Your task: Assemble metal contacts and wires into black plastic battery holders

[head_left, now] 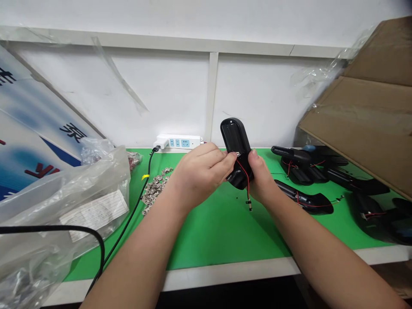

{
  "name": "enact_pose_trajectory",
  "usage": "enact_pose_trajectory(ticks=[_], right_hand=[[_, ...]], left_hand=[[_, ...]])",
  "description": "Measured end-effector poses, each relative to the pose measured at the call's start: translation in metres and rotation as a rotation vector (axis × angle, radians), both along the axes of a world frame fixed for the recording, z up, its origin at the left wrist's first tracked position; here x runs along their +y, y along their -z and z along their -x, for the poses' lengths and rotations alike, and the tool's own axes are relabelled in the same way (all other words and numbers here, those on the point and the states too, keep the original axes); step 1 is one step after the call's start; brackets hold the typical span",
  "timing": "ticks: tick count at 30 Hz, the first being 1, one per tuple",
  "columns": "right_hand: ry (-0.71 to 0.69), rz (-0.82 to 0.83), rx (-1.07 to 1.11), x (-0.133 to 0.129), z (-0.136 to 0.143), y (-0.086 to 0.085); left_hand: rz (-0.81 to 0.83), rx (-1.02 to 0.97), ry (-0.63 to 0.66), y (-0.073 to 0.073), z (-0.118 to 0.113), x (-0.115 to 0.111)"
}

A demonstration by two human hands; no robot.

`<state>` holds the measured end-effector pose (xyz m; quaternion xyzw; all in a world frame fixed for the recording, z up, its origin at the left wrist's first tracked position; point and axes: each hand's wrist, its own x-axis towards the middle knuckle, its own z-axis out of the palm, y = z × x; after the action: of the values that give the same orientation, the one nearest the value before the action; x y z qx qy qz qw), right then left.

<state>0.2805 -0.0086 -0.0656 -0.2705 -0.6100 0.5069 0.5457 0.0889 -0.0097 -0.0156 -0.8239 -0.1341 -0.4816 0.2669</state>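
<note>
A black curved plastic housing [236,137] is held tilted above the green table, its open hollow side facing me. My right hand [261,174] grips its right side, thumb along the edge, the other fingers hidden behind it. The fingertips of my left hand [207,169] are pressed together at the middle of the housing, by a small shiny metal part [238,154]. Whether they pinch that part is hard to see. A red and black wire [247,180] hangs from the housing, with a small connector [249,205] at its end.
Small metal parts [156,186] lie piled left of my hands, near a black cable and a white power strip [180,142]. Plastic bags [96,189] cover the left side. More black housings [310,201] with wires lie at the right, below a cardboard box [363,116].
</note>
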Motion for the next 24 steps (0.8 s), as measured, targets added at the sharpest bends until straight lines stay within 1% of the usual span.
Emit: enact_pose_trajectory(ticks=[4, 12, 18, 21, 24], right_hand=[[0.014, -0.049, -0.033, -0.001, -0.001, -0.004], [0.009, -0.083, -0.056, -0.001, -0.002, -0.007], [0.046, -0.152, -0.099, -0.001, -0.005, -0.011], [0.065, -0.163, -0.107, -0.001, -0.005, -0.011], [0.076, -0.198, -0.097, -0.002, -0.004, -0.012]], left_hand=[[0.000, -0.004, 0.003, 0.000, 0.000, 0.000], [-0.008, -0.034, -0.007, 0.000, -0.003, 0.001], [0.002, -0.013, -0.013, -0.001, -0.002, 0.000], [0.019, -0.018, -0.009, -0.002, -0.003, -0.001], [0.078, -0.072, 0.028, -0.002, -0.005, -0.002]])
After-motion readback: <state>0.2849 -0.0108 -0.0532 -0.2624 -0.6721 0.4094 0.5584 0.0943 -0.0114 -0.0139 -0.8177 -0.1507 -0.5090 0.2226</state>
